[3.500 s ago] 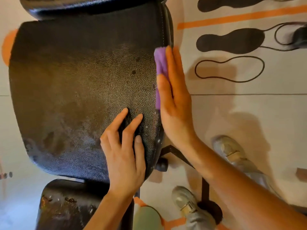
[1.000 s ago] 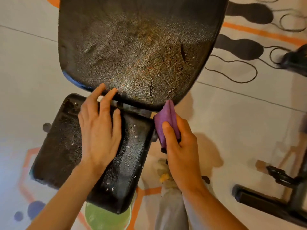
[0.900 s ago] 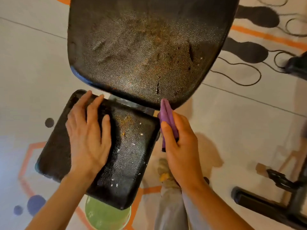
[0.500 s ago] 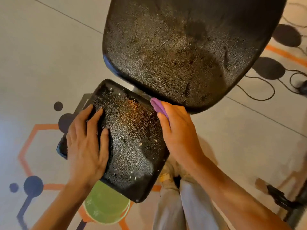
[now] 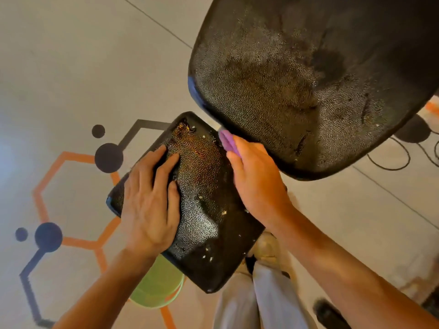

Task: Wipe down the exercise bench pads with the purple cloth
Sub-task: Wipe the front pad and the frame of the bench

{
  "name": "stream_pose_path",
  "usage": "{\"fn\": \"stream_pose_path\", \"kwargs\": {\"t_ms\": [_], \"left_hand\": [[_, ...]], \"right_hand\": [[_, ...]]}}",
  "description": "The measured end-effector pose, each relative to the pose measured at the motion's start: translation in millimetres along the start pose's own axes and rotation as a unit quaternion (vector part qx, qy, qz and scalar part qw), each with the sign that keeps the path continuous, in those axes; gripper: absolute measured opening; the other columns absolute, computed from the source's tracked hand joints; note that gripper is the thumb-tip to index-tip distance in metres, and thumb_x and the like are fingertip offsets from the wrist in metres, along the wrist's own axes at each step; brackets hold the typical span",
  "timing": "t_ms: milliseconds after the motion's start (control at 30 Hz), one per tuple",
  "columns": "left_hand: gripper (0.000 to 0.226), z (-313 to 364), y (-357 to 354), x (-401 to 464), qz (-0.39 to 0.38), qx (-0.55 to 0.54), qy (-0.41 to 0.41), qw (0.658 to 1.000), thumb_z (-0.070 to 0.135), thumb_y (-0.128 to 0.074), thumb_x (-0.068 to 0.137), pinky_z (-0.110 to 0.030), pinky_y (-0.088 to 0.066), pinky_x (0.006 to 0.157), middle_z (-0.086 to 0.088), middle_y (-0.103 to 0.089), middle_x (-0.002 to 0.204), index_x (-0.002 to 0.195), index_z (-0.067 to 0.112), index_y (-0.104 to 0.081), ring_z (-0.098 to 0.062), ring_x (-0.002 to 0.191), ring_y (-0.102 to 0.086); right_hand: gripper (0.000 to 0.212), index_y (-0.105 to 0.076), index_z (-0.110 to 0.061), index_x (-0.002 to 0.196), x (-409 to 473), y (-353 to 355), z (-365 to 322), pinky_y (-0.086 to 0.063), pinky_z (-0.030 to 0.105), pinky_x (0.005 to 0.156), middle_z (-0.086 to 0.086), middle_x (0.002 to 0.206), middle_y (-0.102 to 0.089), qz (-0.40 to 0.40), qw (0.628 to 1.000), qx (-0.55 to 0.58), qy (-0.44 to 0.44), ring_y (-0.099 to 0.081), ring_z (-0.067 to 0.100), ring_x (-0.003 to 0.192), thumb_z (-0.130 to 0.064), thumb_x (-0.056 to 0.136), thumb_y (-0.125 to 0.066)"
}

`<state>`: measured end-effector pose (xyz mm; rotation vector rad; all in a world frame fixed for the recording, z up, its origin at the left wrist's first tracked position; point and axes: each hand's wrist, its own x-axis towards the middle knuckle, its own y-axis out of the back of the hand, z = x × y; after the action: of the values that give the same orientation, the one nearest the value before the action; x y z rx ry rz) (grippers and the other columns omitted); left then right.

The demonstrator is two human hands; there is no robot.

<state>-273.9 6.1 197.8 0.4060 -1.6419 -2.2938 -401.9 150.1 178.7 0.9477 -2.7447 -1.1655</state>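
Observation:
The small black seat pad [image 5: 204, 210] sits in the middle of the view, worn and speckled with pale crumbs. The large black back pad [image 5: 297, 74] fills the upper right. My left hand [image 5: 152, 200] lies flat on the small pad's left side, fingers spread. My right hand [image 5: 256, 181] presses the purple cloth [image 5: 227, 140] against the small pad's far right edge, in the gap below the large pad. Only a folded tip of the cloth shows past my fingers.
A green round object [image 5: 156, 288] lies on the floor under the small pad's near corner. The pale floor carries orange hexagon lines [image 5: 47, 172] and dark dots. Black cords [image 5: 389, 162] trail at the right. My grey trousers [image 5: 259, 302] are below.
The view has swung so both pads sit further right. My right hand with the cloth went from the gap's right end onto the small pad's far edge. My left hand stays flat on that pad.

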Motion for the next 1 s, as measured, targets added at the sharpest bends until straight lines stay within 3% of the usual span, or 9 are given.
{"fn": "stream_pose_path", "kwargs": {"t_ms": [133,333,400,467,533,633,700,833,1000], "left_hand": [[0.045,0,0,0,-0.002,0.006,-0.002,1.000,0.023,-0.037,0.098,-0.039,-0.027,0.117,-0.011,-0.042,0.147,0.139,0.011,-0.049,-0.029,0.136,-0.040],[0.043,-1,0,1,0.000,0.001,-0.010,1.000,0.018,-0.041,0.096,-0.042,-0.031,0.113,-0.013,-0.044,0.145,0.137,0.007,-0.052,-0.032,0.133,-0.043],[0.043,-3,-1,2,0.004,0.000,-0.009,1.000,0.018,-0.040,0.096,-0.045,-0.033,0.112,-0.014,-0.045,0.145,0.136,0.007,-0.053,-0.034,0.133,-0.044],[0.044,-3,-2,1,0.003,0.002,-0.008,1.000,0.018,-0.040,0.096,-0.046,-0.035,0.110,-0.014,-0.045,0.144,0.136,0.007,-0.053,-0.035,0.132,-0.044],[0.044,-3,-2,0,0.007,0.004,-0.003,1.000,0.017,-0.041,0.094,-0.046,-0.035,0.110,-0.013,-0.046,0.144,0.136,0.008,-0.053,-0.034,0.132,-0.045],[0.045,-4,-5,1,0.006,0.003,0.002,1.000,0.017,-0.043,0.092,-0.048,-0.035,0.110,-0.013,-0.047,0.144,0.136,0.010,-0.053,-0.034,0.133,-0.044],[0.045,-6,-4,0,0.002,-0.007,0.001,1.000,0.019,-0.042,0.094,-0.050,-0.034,0.110,-0.012,-0.045,0.145,0.137,0.010,-0.053,-0.034,0.134,-0.043],[0.045,-8,-4,-2,-0.009,-0.018,-0.008,1.000,0.024,-0.040,0.097,-0.048,-0.033,0.111,-0.010,-0.041,0.148,0.139,0.012,-0.049,-0.032,0.135,-0.041],[0.045,-9,-8,-3,-0.006,-0.007,-0.004,1.000,0.023,-0.045,0.097,-0.046,-0.032,0.114,-0.008,-0.038,0.151,0.142,0.015,-0.046,-0.027,0.138,-0.036]], "right_hand": [[0.037,-0.050,-0.014,0.135,62,-27,-39,-0.045,0.032,0.097,0.003,0.125,-0.062,-0.031,0.999,0.023,0.012,-0.053,0.018,0.111,-0.027,0.102,-0.036],[0.039,-0.048,-0.023,0.139,-26,26,15,-0.019,-0.008,0.092,-0.025,0.125,-0.048,-0.022,1.000,0.004,-0.014,-0.049,0.005,0.111,-0.017,0.101,-0.042],[0.039,-0.047,-0.024,0.140,-21,24,14,-0.023,-0.004,0.096,-0.024,0.130,-0.050,-0.037,0.999,0.003,-0.024,-0.049,0.008,0.114,-0.019,0.102,-0.040],[0.040,-0.047,-0.020,0.140,8,6,-9,-0.036,0.014,0.102,-0.010,0.133,-0.057,-0.040,0.999,-0.007,0.002,-0.050,0.013,0.115,-0.024,0.102,-0.037],[0.038,-0.048,-0.018,0.138,47,-20,-38,-0.044,0.030,0.098,-0.001,0.129,-0.059,-0.041,0.999,-0.013,0.030,-0.050,0.016,0.115,-0.025,0.102,-0.037],[0.027,-0.057,-0.013,0.120,76,-44,-61,-0.047,0.039,0.091,0.000,0.119,-0.061,-0.019,0.997,-0.039,0.068,-0.051,0.020,0.107,-0.020,0.101,-0.039],[0.029,-0.055,-0.016,0.126,66,-37,-53,-0.046,0.032,0.095,-0.002,0.122,-0.060,-0.018,0.997,-0.026,0.066,-0.052,0.016,0.110,-0.020,0.102,-0.039],[0.039,-0.047,-0.023,0.140,7,4,-19,-0.025,-0.005,0.092,-0.022,0.130,-0.050,-0.019,1.000,-0.015,-0.011,-0.045,-0.005,0.104,-0.017,0.102,-0.039],[0.036,-0.053,-0.023,0.136,-30,42,-10,-0.034,0.022,0.090,0.000,0.119,-0.067,-0.039,0.991,-0.101,-0.081,-0.057,0.025,0.109,-0.018,0.102,-0.042]]}}
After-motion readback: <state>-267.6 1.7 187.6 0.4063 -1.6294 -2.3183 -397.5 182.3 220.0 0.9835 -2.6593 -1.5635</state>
